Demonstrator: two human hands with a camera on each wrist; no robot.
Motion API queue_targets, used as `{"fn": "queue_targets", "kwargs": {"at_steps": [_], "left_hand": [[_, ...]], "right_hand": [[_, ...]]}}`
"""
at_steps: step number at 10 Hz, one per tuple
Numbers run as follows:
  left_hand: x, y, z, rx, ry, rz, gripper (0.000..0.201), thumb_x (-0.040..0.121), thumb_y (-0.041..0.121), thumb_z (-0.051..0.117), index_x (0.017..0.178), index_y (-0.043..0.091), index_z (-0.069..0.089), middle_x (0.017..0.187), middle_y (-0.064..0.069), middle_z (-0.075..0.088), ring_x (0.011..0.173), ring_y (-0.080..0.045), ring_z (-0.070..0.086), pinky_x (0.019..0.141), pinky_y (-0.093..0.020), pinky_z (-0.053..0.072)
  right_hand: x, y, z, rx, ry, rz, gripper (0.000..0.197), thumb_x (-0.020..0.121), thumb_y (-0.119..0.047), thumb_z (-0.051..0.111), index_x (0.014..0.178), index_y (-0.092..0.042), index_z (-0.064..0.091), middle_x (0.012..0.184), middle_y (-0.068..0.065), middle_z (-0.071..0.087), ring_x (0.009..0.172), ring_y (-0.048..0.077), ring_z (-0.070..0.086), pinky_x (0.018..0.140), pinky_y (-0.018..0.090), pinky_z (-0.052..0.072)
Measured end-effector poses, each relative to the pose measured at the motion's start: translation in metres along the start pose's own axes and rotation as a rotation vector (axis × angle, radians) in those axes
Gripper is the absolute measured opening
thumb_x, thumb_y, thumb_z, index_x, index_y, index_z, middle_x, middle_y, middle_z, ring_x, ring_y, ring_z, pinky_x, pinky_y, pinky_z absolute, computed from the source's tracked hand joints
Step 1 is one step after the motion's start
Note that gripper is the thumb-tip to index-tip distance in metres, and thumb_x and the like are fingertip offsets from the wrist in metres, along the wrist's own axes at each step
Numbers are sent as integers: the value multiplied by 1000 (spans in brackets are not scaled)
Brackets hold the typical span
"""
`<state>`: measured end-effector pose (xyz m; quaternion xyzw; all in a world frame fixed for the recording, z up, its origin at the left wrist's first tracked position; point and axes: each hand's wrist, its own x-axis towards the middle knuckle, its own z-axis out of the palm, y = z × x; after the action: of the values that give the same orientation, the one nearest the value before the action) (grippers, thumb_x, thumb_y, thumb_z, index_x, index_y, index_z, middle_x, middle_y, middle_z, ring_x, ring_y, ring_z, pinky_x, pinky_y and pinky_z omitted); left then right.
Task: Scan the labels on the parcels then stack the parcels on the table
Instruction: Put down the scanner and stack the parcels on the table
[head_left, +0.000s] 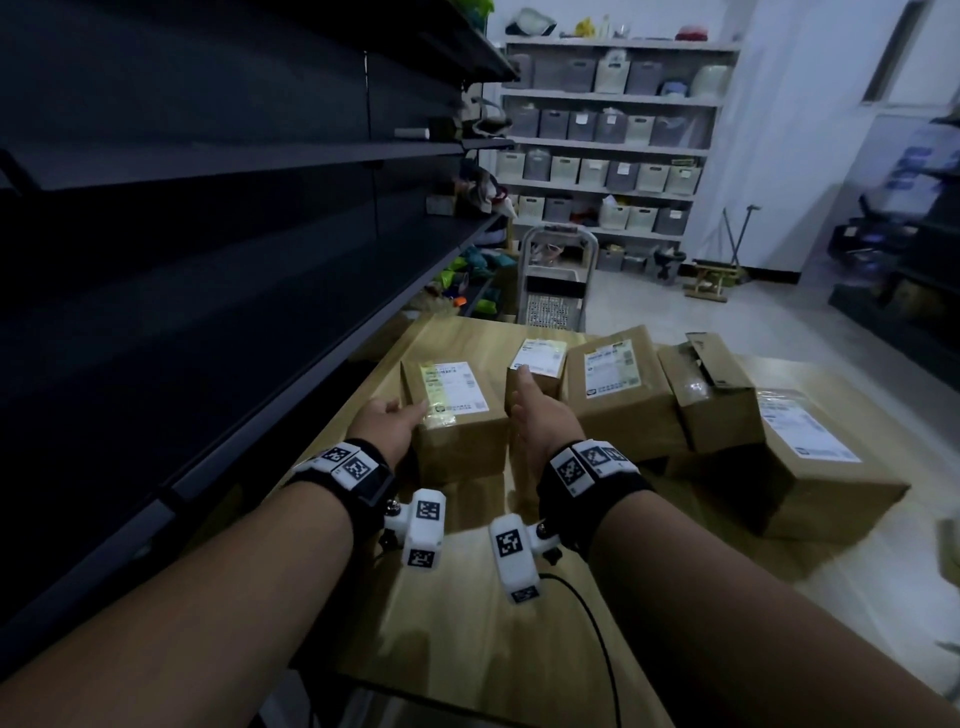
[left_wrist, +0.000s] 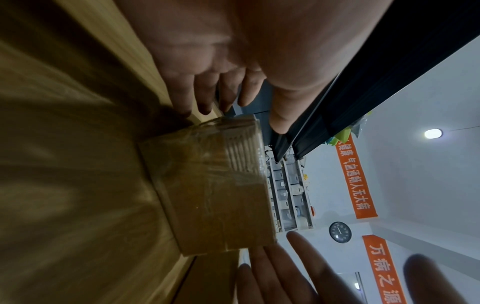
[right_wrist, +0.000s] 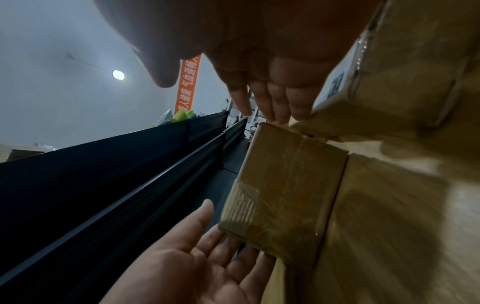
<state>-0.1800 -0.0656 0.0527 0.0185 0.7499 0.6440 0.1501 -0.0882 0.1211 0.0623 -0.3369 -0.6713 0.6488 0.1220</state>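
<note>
Head view shows a row of taped cardboard parcels on a wooden table (head_left: 467, 597), each with a white shipping label on top. The nearest parcel (head_left: 457, 415) lies at the left end of the row, label up, and serves as the landmark here. The left hand (head_left: 387, 423) is at that parcel's left side, fingers straight and relaxed, the thumb over the near left corner of the label; whether it touches is unclear. The right hand (head_left: 540, 415) is at the parcel's right side, palm facing it, fingers extended and holding nothing, in the gap between it and a smaller parcel (head_left: 535, 371). Further right of the landmark parcel lie three more boxes. Left of it stands dark empty shelving (head_left: 208, 208); beyond it, a folded hand cart (head_left: 556, 275)
</note>
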Motion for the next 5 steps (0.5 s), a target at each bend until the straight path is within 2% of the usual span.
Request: {"fn": "queue_targets", "kwargs": {"at_steps": [1,2,3,4,5], "left_hand": [[5,-8,0,30,-42,6,52,99,38,78,146,19,65,125,-4,76,111,-29,73,107,-52,59],[8,-8,-10,81,-24,57,21,104,32,71,125,27,72,119,-4,77,111,-30,74,109,-50,58],[18,-5,-32,48,8,62,32,106,29,65,133,16,74,121,-10,76,116,-35,72,112,-52,55],[27,-1,-57,48,-5,48,37,103,33,63,135,20,75,133,-12,76,121,-34,72,111,-49,56],[22,7,-78,88,31,93,36,112,25,56,144,15,70,135,-10,73,121,-29,70,88,-32,56]], "right_hand": [[-35,-13,6,43,-8,-30,89,95,-76,54,147,-5,60,152,22,62,141,43,58,115,54,48],[-53,-21,15,145,-73,12,81,98,-69,57,140,-1,62,145,26,65,134,45,63,109,55,55],[-58,-22,28,220,-159,48,47,107,-56,54,110,-12,69,112,12,75,103,29,72,79,39,62],[-68,-21,47,226,-190,9,58,104,-60,56,121,-7,70,126,21,74,119,40,71,103,51,60],[-72,-19,61,271,-231,42,45,102,-62,59,105,-18,71,105,5,77,102,23,73,95,38,61]]}}
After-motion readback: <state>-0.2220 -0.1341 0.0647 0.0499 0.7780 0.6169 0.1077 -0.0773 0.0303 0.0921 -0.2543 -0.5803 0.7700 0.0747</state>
